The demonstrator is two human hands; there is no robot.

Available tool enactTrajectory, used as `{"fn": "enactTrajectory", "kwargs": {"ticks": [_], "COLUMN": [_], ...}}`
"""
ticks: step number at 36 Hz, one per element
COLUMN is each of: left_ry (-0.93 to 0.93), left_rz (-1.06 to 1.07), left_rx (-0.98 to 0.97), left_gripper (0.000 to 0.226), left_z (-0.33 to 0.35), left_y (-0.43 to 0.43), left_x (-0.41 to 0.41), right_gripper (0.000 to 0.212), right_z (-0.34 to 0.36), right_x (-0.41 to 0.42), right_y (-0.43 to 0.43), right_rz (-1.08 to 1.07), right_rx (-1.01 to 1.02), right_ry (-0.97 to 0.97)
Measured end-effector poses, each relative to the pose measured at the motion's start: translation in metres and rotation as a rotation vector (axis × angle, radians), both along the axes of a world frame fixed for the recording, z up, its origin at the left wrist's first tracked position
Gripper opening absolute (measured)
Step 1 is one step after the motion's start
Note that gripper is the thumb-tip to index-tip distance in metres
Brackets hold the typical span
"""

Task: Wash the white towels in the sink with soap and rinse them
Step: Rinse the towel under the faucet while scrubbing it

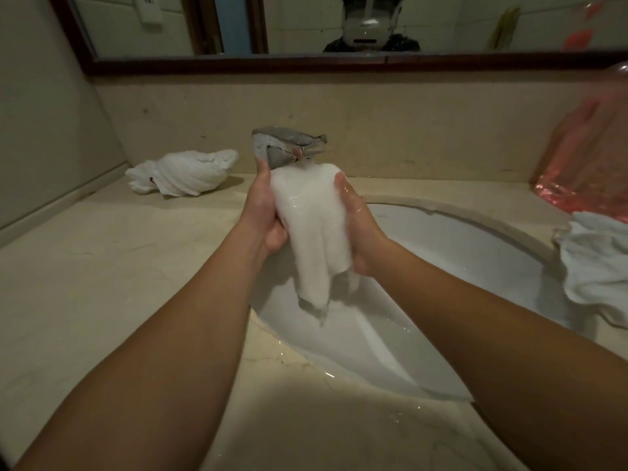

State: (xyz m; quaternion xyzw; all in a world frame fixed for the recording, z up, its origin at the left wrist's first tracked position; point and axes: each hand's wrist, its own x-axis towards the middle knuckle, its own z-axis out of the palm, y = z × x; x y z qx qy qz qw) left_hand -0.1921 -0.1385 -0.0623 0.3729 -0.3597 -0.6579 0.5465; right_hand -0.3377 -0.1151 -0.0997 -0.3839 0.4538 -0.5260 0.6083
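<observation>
Holding a wet white towel between them, the left hand and right hand each have a closed grip around its bunched upper part, directly under the faucet at 12 o'clock above the sink. Water runs through the cloth and drips from its hanging tail into the basin. To rinse well, I would squeeze and release along the length, turning the folds so the stream reaches the inner layers. A twisted towel lies on the worktop at 10 o'clock; another crumpled towel sits at 3 o'clock, beside a pink plastic bag.
</observation>
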Motion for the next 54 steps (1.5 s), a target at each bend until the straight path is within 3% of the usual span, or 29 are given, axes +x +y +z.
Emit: {"fn": "enactTrajectory", "kwargs": {"ticks": [2, 4, 6, 8, 10, 15, 17, 19, 20, 23, 28, 31, 38, 43, 46, 48, 51, 54], "left_ry": [-0.062, -0.159, -0.258, -0.34, -0.371, -0.407, -0.458, -0.47, -0.459, -0.503, -0.586, -0.619, -0.592, -0.552, -0.53, -0.48, -0.403, -0.342], "left_rz": [-0.015, -0.032, 0.016, 0.097, 0.124, 0.15, 0.169, 0.212, 0.232, 0.296, 0.364, 0.37, 0.378, 0.363, 0.321, 0.259, 0.104, -0.043], "left_rx": [-0.019, -0.037, -0.039, -0.055, -0.079, -0.057, -0.065, -0.096, -0.114, -0.155, -0.143, -0.173, -0.119, -0.043, -0.019, -0.017, -0.022, -0.061], "left_gripper": [0.082, 0.087, 0.116, 0.136, 0.13, 0.123, 0.103, 0.065, 0.049, 0.035, 0.055, 0.048, 0.04, 0.056, 0.081, 0.087, 0.086, 0.101], "left_z": [-0.001, 0.0, -0.008, -0.019, -0.023, -0.019, -0.014, -0.016, -0.016, -0.015, -0.014, -0.013, -0.013, -0.012, -0.013, -0.01, -0.004, -0.003], "left_y": [0.0, 0.003, -0.004, -0.014, -0.015, -0.008, 0.004, 0.003, 0.003, -0.001, -0.006, -0.009, -0.008, -0.012, -0.011, -0.006, 0.005, 0.012], "left_x": [-0.001, -0.005, -0.008, -0.009, -0.011, -0.013, -0.015, -0.015, -0.015, -0.014, -0.012, -0.012, -0.015, -0.013, -0.012, -0.013, -0.017, -0.02], "right_gripper": [0.083, 0.097, 0.102, 0.069, 0.04, 0.023, 0.031, 0.044, 0.041, 0.026, 0.044, 0.041, 0.066, 0.078, 0.054, 0.043, 0.057, 0.062], "right_z": [-0.003, -0.006, -0.005, 0.0, 0.002, 0.007, 0.01, 0.009, 0.01, 0.012, 0.015, 0.02, 0.015, 0.015, 0.017, 0.016, 0.017, 0.021], "right_x": [0.0, 0.001, -0.001, -0.006, -0.01, -0.001, 0.006, 0.01, 0.011, 0.013, 0.019, 0.021, 0.021, 0.013, 0.002, 0.001, 0.01, 0.011], "right_y": [-0.003, -0.007, -0.01, -0.009, -0.01, -0.005, 0.0, 0.001, 0.002, 0.002, 0.001, 0.002, 0.002, 0.001, 0.006, 0.009, 0.013, 0.018], "right_rz": [0.061, 0.031, -0.1, -0.231, -0.294, -0.274, -0.251, -0.243, -0.241, -0.288, -0.41, -0.411, -0.357, -0.322, -0.411, -0.351, -0.205, -0.12], "right_rx": [0.0, 0.054, 0.064, -0.054, -0.146, -0.173, -0.14, -0.105, -0.099, -0.11, -0.147, -0.15, -0.088, 0.099, -0.045, -0.2, -0.271, -0.316], "right_ry": [-0.072, -0.085, -0.027, 0.075, 0.136, 0.213, 0.215, 0.221, 0.226, 0.263, 0.463, 0.497, 0.431, 0.435, 0.758, 0.884, 0.788, 0.633]}}
